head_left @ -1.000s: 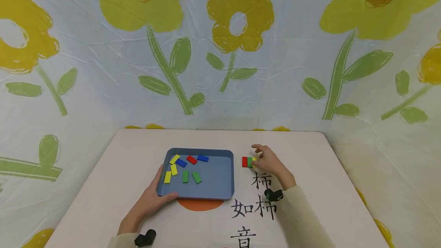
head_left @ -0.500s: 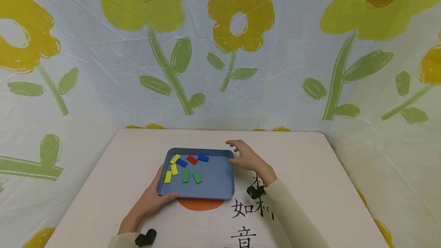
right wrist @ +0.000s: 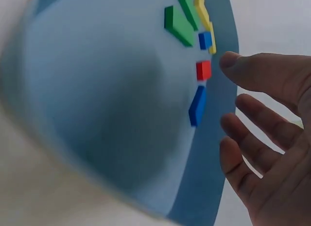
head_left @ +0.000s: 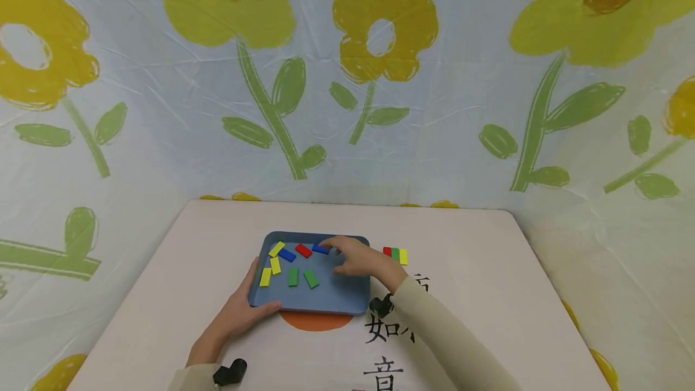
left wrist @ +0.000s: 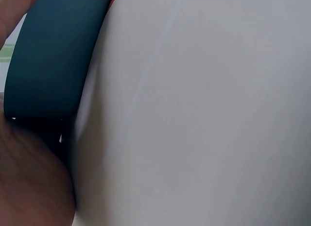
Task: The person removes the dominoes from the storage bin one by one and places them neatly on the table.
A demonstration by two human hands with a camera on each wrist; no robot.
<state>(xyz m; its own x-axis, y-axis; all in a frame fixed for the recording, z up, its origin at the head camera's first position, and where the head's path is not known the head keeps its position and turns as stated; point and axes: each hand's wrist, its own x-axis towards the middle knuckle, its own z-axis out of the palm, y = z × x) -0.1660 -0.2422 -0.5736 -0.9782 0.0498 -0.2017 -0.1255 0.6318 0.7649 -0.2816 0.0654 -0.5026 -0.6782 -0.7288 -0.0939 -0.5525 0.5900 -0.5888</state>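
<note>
A blue-grey tray lies on the table, and my left hand holds its near left corner, thumb along the front side and fingers along the left side. My right hand hovers over the tray's right half, thumb and fingers spread apart, nothing between them in the right wrist view. Nearest its fingertips is a blue block. Left of that lie a red block and another blue block. Yellow blocks sit along the left side, two green blocks nearer the front.
Right of the tray, a red block, a green block and a yellow block stand side by side in a row on the table. Black characters and an orange shape are printed on the pale tabletop.
The right hand has left the red, green and yellow row and moved left over the tray, towards the blue block. The left hand and the tray have stayed in place.
</note>
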